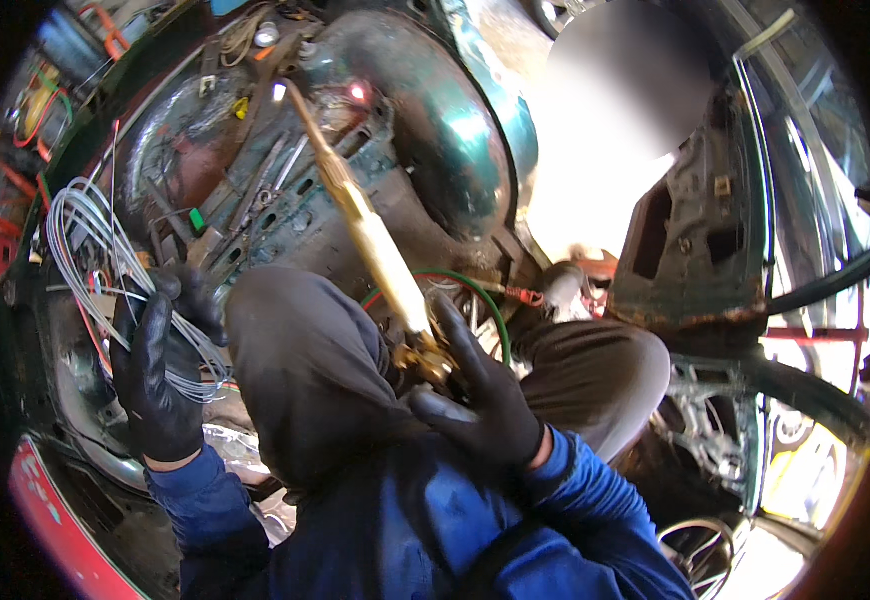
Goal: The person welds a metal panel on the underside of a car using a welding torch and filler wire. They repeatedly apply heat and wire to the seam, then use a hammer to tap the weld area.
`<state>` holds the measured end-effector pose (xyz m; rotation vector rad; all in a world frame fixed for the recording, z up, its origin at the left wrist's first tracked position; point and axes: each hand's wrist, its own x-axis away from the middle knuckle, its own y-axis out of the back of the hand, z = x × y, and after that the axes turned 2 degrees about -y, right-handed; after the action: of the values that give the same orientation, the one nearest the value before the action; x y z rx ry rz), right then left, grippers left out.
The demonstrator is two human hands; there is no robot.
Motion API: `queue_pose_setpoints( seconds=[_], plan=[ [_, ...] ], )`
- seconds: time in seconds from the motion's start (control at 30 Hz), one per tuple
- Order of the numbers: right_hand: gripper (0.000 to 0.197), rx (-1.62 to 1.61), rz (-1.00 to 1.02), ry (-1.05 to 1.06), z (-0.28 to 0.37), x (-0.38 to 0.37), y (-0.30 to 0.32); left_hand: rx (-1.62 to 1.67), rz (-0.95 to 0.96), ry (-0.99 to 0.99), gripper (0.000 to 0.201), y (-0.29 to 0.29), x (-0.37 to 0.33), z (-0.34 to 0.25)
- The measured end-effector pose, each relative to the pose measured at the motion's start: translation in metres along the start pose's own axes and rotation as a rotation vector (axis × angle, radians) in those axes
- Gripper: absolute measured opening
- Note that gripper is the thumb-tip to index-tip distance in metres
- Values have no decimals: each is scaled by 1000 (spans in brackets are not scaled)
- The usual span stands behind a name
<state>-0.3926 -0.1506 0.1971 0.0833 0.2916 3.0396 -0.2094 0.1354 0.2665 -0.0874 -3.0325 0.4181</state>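
My left hand (160,350), in a black glove, closes round a loose coil of thin grey wire (105,235) at the left. One straight end of the wire sticks up from the coil. My right hand (480,390), also gloved in black, is wrapped round the valve end of a brass gas torch (380,250). The torch slants up and away to the left, over the bare metal floor of a car body (305,230). Its narrow tip is close to a bright white spot, and a small red glow (358,92) shows to the right of it.
Loose hand tools (255,205) lie on the floor panel ahead. A dark green wheel arch (435,120) bulges beyond them. Green and red hoses (500,325) run beside my bent knees. At right stands a stripped door (700,220); near it is a person, mostly blurred.
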Motion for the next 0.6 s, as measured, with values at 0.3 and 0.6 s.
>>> queue_pose_setpoints(
  seconds=[0.3, 0.6],
  plan=[
    [99, -135, -28, 146, -13, -60, -56, -130, 419, 250, 34, -46, -31, 52],
    [54, 48, -86, 99, -43, -129, -11, -28, 262, 190, 29, -11, -101, 67]
  ],
)
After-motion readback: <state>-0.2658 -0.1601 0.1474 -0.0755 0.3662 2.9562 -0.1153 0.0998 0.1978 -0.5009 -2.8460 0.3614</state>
